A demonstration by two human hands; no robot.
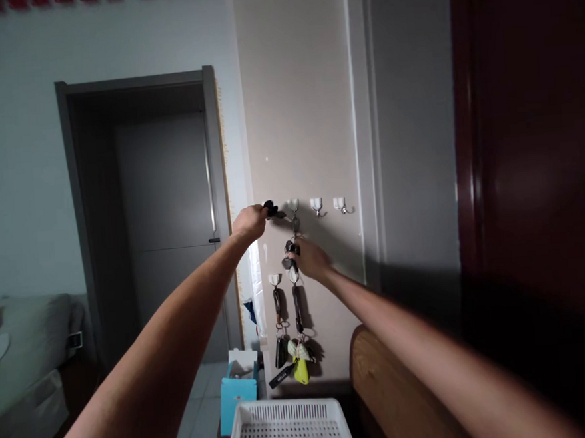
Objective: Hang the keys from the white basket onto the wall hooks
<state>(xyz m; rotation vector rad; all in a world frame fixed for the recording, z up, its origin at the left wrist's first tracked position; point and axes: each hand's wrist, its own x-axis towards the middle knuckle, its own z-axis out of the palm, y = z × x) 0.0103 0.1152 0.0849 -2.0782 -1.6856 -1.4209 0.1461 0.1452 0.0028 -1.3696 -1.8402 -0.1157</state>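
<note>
My left hand (250,222) is closed on a small black object (270,209), perhaps a key fob, in front of the upper row's leftmost hook. To its right, a bunch of keys (290,247) with a metal clasp (295,224) hangs at the second upper hook (293,204). My right hand (313,258) has its fingers closed around these keys, just above the lower hooks. A dark strap with a black fob (280,352) hangs from the lower left hook (274,278). From the lower right hook (293,276) hangs another strap with a yellow fob (301,371).
Two more upper hooks (316,205) line the beige wall to the right. Below stand a white perforated basket (343,422), a blue box (238,399) and a brown wooden panel (384,379). A grey door (165,188) and a sofa (26,351) are at left.
</note>
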